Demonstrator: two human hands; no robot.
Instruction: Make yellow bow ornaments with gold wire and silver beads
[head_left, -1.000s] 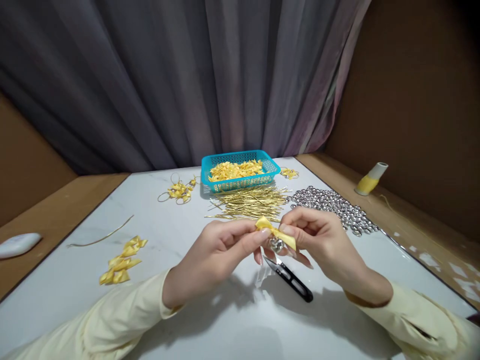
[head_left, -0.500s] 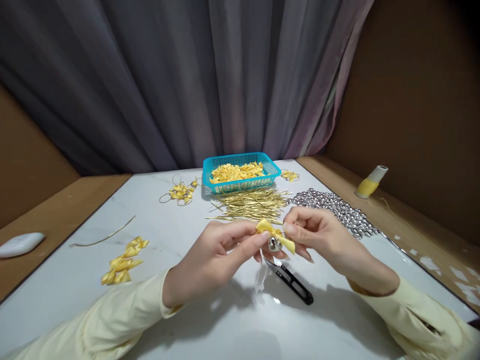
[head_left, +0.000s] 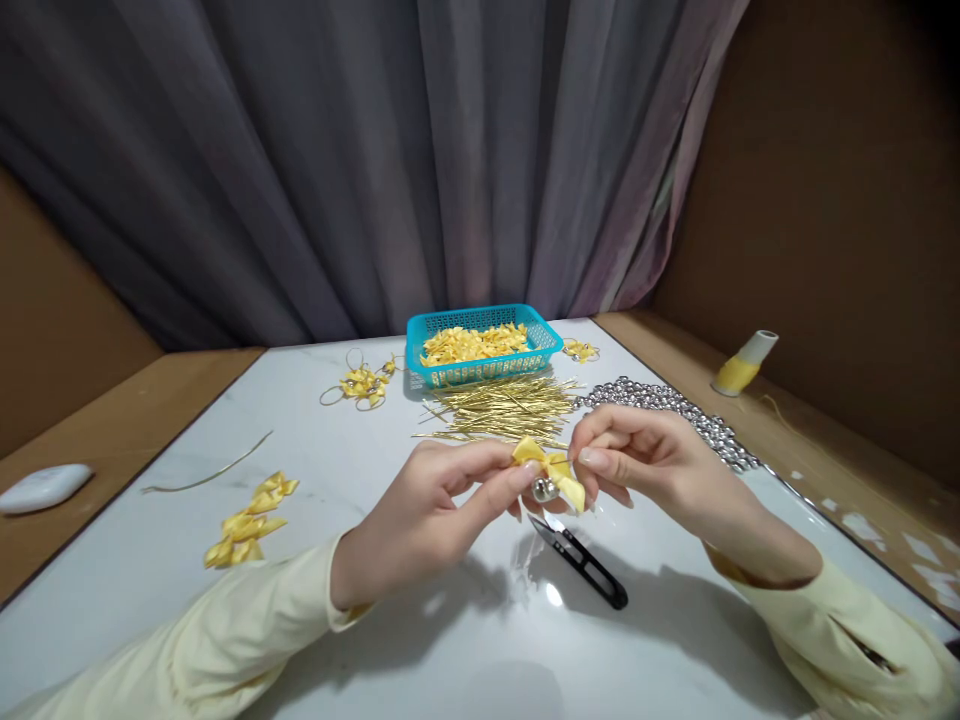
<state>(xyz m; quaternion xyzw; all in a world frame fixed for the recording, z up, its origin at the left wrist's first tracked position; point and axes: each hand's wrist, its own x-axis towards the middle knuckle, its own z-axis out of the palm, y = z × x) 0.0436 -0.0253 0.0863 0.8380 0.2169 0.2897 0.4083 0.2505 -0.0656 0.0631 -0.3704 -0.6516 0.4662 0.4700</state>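
My left hand pinches a yellow ribbon bow between thumb and fingers. A silver jingle bell hangs at the front of the bow, against my thumb tip. Just right of the bow, my right hand is closed in a pinch. A fine strand runs from the bow to its fingertips; whether it is thread or a needle I cannot tell. Black thread snips lie on the table below both hands, blades toward the bow.
Behind my hands lie gold twist ties and a blue basket of yellow bows. Silver bells spread at right, near a cone of yellow thread. Loose bows, finished bows with loops and a white mouse are left.
My right hand has shifted slightly right and up, away from the bow, with the fine strand showing between. The bell has turned in my left hand, which stays nearly in place.
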